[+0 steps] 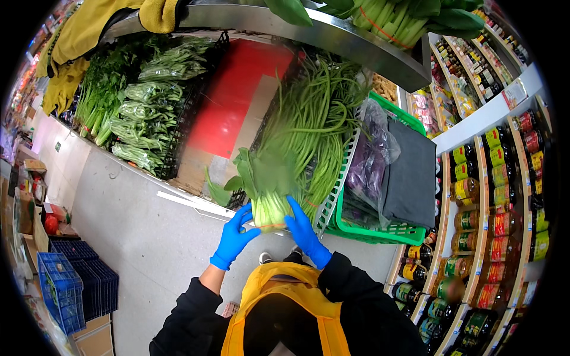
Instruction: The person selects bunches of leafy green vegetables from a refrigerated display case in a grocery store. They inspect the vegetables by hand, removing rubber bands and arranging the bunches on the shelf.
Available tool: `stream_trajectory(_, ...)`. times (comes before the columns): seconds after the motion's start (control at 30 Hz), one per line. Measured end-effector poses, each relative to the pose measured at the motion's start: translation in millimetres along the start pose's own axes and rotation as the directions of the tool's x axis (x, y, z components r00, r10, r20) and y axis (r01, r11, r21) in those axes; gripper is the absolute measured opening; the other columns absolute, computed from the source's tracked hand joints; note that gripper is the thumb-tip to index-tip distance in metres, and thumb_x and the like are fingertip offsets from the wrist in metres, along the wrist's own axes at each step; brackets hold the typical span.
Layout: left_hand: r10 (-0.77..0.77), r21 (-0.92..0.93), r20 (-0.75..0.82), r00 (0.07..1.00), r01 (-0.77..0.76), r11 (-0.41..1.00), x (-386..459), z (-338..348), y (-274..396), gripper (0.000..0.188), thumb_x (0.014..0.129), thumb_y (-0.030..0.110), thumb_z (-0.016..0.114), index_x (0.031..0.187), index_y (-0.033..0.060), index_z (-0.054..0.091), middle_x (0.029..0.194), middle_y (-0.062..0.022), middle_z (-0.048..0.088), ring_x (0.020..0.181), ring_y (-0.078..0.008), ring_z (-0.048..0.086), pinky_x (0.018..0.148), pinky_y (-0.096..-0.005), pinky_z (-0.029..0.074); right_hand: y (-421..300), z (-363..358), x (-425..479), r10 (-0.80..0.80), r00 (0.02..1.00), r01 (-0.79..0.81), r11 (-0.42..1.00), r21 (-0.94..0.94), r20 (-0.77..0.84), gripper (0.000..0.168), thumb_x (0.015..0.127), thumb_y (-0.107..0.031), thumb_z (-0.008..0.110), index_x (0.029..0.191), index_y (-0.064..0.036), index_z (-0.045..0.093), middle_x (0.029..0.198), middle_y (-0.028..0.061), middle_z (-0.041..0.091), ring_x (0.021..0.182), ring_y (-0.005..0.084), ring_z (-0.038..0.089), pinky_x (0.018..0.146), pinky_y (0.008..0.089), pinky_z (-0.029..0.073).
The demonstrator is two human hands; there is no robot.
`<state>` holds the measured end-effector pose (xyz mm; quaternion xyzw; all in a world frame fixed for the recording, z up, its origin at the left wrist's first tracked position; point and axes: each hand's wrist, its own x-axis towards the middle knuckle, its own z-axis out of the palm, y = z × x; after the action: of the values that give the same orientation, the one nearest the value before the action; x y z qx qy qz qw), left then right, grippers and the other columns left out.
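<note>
Between my hands is a bunch of leafy greens with pale green stalks (270, 209), bound near its base by a thin orange band. My left hand (236, 238), in a blue glove, grips the bunch's left side, its thumb near the band. On the other side my right hand (307, 233), gloved in blue too, presses along the stalks with fingers extended. The leaf tops reach over the display edge and are partly blurred. Just beyond and to the right lies a heap of long green beans (320, 120) in a crate.
Left of the beans a red panel and cardboard (240, 98) line the display, then bagged greens (151, 107). A green basket (378, 236) holds bagged eggplants (367, 155). A metal rail (320, 31) crosses above, carrying another banded bunch (392, 24). Blue crates (62, 285) and bottle shelves (478, 213) flank me.
</note>
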<state>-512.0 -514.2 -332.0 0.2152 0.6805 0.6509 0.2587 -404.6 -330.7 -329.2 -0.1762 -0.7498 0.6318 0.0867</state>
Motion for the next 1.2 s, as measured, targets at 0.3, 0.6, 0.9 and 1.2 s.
stream_trajectory(0.3,-0.413,-0.438,0.248,0.876,0.481,0.759,9,-21,-17,0.051,0.092,0.048,0.04,0.13,0.0143,0.045,0.108,-0.0009,0.059,0.086,-0.0066,0.058,0.059,-0.0153,0.045,-106,-6,5,-0.473,0.855,0.519,0.791,-0.324,0.213,0.049,0.085,-0.021,0.055,0.129,-0.002,0.044,0.131,0.0156,0.046,0.12,0.031,0.044,0.102,0.0394,0.031)
stream_trajectory(0.6,0.073,0.023,0.301,0.951,-0.083,0.996,4,-12,-30,0.053,0.085,0.02,0.06,0.132,0.0073,0.04,0.127,-0.0081,0.049,0.111,-0.0196,0.051,0.089,-0.0316,0.046,-122,-12,-9,-0.348,0.902,0.384,0.917,-0.107,0.256,0.069,0.07,-0.023,0.078,0.128,-0.006,0.046,0.129,0.0131,0.046,0.119,0.0277,0.046,0.1,0.036,0.037)
stream_trajectory(0.9,-0.163,-0.51,0.388,0.907,0.359,0.782,-2,-15,33,0.073,0.083,0.042,0.057,0.137,0.0021,0.03,0.134,-0.0135,0.042,0.121,-0.0248,0.044,0.102,-0.0352,0.037,-154,-22,-19,-0.331,0.852,0.457,0.848,-0.269,0.405,0.071,0.061,-0.027,0.083,0.121,-0.011,0.048,0.119,0.01,0.043,0.113,0.0262,0.048,0.091,0.0352,0.043)
stream_trajectory(1.2,-0.021,-0.025,0.201,0.979,0.026,0.999,6,-1,26,0.043,0.091,0.035,0.049,0.117,0.0017,0.055,0.108,-0.0137,0.062,0.102,-0.0255,0.059,0.083,-0.0311,0.046,-120,-25,-9,-0.232,0.935,0.306,0.909,-0.283,0.267,0.058,0.061,-0.026,0.082,0.109,-0.009,0.052,0.105,0.0086,0.049,0.098,0.0234,0.053,0.081,0.0342,0.047)
